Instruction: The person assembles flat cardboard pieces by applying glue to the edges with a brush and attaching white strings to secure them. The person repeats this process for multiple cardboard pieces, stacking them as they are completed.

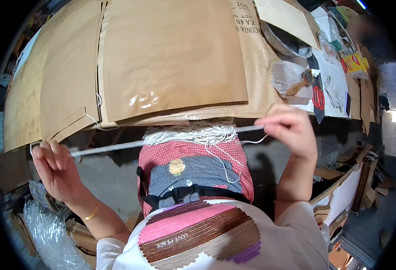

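A white cord (110, 147) is stretched nearly straight across my lap, from one hand to the other. Its left end is gripped in the curled fingers of my left hand (57, 171), just off the table's front edge. On the opposite side, my right hand (292, 129) pinches the cord between thumb and fingers, a little higher. A thin loose tail (254, 141) hangs near that hand. Beneath the taut cord, a tangled bundle of white strings (202, 133) lies on my red checked apron (247, 173), with a few strands trailing down it.
Large brown paper sheets or bags (175, 54) cover the table. White string loops (99, 101) stick out between them. To the right are red-handled scissors (318, 96), a clear plastic container (292, 81), a round dark pan (283, 42) and a yellow packet (356, 65). Clear plastic (49, 234) lies low left.
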A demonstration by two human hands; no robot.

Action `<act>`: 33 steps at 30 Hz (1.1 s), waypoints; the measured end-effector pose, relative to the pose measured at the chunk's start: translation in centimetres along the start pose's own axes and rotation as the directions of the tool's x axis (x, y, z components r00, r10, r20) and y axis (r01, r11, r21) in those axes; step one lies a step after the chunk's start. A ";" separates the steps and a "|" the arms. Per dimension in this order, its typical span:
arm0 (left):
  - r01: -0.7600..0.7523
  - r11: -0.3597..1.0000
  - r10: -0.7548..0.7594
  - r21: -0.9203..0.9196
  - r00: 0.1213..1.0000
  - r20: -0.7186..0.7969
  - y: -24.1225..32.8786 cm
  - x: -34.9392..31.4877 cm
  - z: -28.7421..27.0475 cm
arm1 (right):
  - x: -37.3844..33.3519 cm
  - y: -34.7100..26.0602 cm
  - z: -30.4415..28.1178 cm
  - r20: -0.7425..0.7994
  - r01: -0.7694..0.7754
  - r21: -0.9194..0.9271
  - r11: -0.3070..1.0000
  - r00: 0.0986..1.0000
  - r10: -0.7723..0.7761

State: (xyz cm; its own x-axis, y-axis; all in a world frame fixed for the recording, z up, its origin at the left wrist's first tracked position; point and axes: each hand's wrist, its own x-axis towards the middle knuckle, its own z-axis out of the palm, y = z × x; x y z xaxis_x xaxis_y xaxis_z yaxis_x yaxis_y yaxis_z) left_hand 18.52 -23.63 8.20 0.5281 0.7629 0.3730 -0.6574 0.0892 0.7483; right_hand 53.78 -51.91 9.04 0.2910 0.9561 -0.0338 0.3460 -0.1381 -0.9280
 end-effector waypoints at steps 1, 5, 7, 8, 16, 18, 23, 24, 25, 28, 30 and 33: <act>-0.019 1.000 0.017 -0.025 0.998 -0.059 -0.3 0.9 -0.4 | 0.6 0.5 -1.1 -0.015 0.006 -0.069 0.998 1.000 -0.007; 0.135 0.964 -0.085 0.227 0.973 -0.216 -6.0 3.2 -5.6 | 4.3 6.1 -0.5 -0.214 -0.198 0.031 0.980 0.956 0.200; 0.252 0.938 -0.199 0.236 0.953 -0.226 -9.4 3.0 -8.0 | 6.3 9.8 0.5 -0.207 -0.324 0.157 0.933 0.913 0.352; 0.305 0.920 -0.242 0.247 0.937 -0.253 -10.2 2.7 -8.8 | 6.9 11.3 0.9 -0.200 -0.342 0.167 0.925 0.907 0.372; 0.473 0.836 -0.288 0.280 0.811 -0.510 -11.9 2.3 -6.8 | 6.4 14.8 0.0 -0.331 -0.400 -0.072 0.914 0.873 0.357; 0.500 0.791 -0.241 0.352 0.785 -0.571 -12.2 2.3 -7.5 | 6.2 15.0 -0.3 -0.326 -0.445 -0.095 0.891 0.859 0.394; 0.605 0.645 -0.233 0.466 0.737 -0.635 -12.2 1.5 -8.5 | 5.7 14.6 0.5 -0.397 -0.235 0.149 0.960 0.875 0.276; 0.629 0.626 -0.206 0.462 0.704 -0.680 -12.1 1.3 -8.1 | 5.5 13.7 1.0 -0.347 -0.233 0.226 0.946 0.888 0.302; 0.562 0.675 -0.129 0.478 0.728 -0.673 -12.1 0.6 -8.7 | 5.5 12.2 1.6 -0.295 -0.232 0.302 0.925 0.900 0.322; 0.339 0.600 0.062 0.724 0.883 -0.465 -11.8 -1.6 -9.2 | 5.5 11.9 1.5 -0.170 -0.283 0.402 0.871 0.911 0.375; 0.035 0.221 -0.008 0.975 0.999 -0.034 -12.4 -2.6 -5.1 | 5.4 12.1 1.7 -0.161 -0.237 0.401 0.885 0.933 0.323; -0.342 -0.106 -0.113 0.934 0.937 0.330 -12.9 -0.9 -0.7 | 5.7 12.2 3.1 -0.256 -0.185 0.267 0.946 0.933 0.254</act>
State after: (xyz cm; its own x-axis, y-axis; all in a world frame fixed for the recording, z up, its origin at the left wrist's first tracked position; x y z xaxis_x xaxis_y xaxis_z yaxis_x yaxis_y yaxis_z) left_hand 26.12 -25.05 -2.17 0.7468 0.4934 0.4460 0.3910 -0.8682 0.3056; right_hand 56.88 -47.38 -3.67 0.5879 0.7903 -0.1725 0.0353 -0.2381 -0.9706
